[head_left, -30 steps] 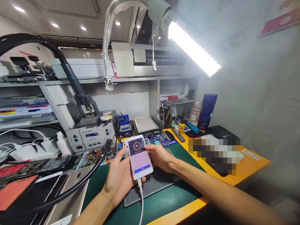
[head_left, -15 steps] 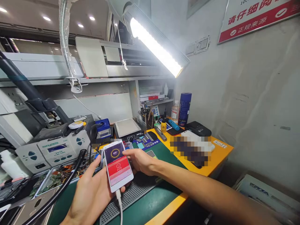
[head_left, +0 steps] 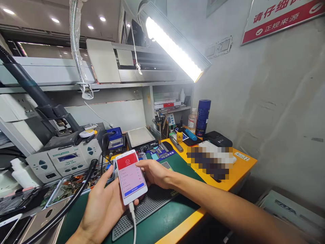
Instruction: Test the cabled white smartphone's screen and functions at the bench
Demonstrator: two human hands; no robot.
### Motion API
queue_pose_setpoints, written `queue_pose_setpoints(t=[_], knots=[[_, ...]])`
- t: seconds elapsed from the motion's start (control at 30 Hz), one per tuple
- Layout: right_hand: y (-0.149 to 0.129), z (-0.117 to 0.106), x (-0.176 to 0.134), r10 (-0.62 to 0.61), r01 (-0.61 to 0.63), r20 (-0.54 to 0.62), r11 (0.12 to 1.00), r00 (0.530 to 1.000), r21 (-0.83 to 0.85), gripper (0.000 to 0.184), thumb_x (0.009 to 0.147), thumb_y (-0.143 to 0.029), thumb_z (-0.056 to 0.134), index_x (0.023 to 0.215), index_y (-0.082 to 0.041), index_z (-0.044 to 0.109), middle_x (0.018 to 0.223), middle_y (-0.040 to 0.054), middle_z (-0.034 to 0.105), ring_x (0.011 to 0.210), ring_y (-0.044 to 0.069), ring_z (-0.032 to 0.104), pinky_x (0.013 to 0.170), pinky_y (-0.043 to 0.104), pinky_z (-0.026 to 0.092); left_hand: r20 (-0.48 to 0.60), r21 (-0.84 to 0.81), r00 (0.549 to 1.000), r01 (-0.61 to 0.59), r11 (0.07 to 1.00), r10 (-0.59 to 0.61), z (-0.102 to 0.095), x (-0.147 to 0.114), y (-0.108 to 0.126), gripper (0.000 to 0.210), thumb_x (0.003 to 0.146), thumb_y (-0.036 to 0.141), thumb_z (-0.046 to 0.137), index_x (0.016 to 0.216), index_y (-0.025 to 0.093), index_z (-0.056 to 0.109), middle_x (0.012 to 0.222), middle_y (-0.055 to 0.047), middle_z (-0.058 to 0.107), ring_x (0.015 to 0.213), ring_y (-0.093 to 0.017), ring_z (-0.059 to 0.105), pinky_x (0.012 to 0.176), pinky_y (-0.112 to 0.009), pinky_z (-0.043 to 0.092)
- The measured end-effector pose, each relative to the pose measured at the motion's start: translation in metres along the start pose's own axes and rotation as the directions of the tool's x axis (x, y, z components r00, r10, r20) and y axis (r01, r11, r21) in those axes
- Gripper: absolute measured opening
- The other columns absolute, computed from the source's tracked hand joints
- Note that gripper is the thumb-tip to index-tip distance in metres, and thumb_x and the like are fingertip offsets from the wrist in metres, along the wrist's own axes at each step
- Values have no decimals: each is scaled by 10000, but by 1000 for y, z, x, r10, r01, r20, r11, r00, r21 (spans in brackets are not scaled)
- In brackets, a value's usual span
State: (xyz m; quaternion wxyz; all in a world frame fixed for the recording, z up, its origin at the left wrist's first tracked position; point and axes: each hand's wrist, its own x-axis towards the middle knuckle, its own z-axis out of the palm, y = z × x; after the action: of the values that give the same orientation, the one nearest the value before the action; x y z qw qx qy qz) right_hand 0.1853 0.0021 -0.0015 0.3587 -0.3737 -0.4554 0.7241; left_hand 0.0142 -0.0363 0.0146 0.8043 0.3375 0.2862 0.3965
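Note:
A white smartphone (head_left: 133,181) is held tilted toward me, its screen lit with a red band and smiley face on top, a pale list below and a blue bar at the bottom. My left hand (head_left: 103,203) supports it from below and the left, thumb raised apart, other fingers mostly hidden behind it. At the right edge, my right hand (head_left: 157,174) grips the phone with its thumb over the screen; its remaining fingers are partly hidden. From the phone's bottom end hangs a plugged-in white cable (head_left: 133,217). Beneath lies a grey perforated pad (head_left: 144,210) on a green mat (head_left: 157,220).
A soldering station (head_left: 68,159) and a tray of circuit boards (head_left: 66,188) stand left, crossed by a black hose (head_left: 76,200). Behind sits a flat heating plate (head_left: 141,137). A blue spray can (head_left: 203,117) and a yellow bottle (head_left: 179,137) stand right. A bright lamp (head_left: 175,51) hangs above.
The phone screen has switched from a dark panel with a round gauge over red to a red header over a list. Both hands keep their hold; the whole view has shifted slightly.

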Motion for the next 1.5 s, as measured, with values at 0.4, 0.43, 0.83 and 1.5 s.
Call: queue_pose_setpoints(t=[0.4, 0.43, 0.83, 1.5], knots=[[3, -1, 1, -8, 8, 5, 1000, 1000, -3, 324, 858, -335, 451, 935, -118, 678, 815, 79, 685, 674, 196, 610, 604, 293, 477, 74, 14, 997, 1, 1000, -2, -7, 2, -1, 554, 950, 430, 476, 1409, 120, 457, 1224, -213, 603, 961, -353, 622, 664, -445, 541], [3, -1, 1, -10, 10, 3, 1000, 1000, -5, 318, 848, -338, 463, 944, -121, 675, 817, 77, 685, 675, 195, 607, 601, 290, 475, 74, 10, 997, 2, 1000, -3, -7, 2, -2, 556, 950, 433, 476, 1406, 116, 459, 1206, -213, 610, 948, -347, 624, 665, -443, 541], [-1, 4, -8, -49, 46, -48, 997, 998, -61, 333, 816, -387, 517, 1001, -147, 655, 839, 61, 664, 631, 164, 586, 566, 263, 460, 83, -50, 996, 29, 998, -25, -6, 4, -1, 660, 939, 563, 446, 1398, 89, 464, 1212, -240, 602, 891, -334, 642, 637, -407, 527], [8, 55, -151, -633, 489, -203, 730, 747, -478, 177, 874, -422, 657, 797, -268, 698, 716, 85, 606, 650, 220, 574, 561, 346, 458, 137, -133, 988, -56, 990, 74, -14, 2, 9, 680, 914, 653, 390, 1272, 101, 563, 1054, -192, 650, 814, -297, 654, 554, -370, 544]])
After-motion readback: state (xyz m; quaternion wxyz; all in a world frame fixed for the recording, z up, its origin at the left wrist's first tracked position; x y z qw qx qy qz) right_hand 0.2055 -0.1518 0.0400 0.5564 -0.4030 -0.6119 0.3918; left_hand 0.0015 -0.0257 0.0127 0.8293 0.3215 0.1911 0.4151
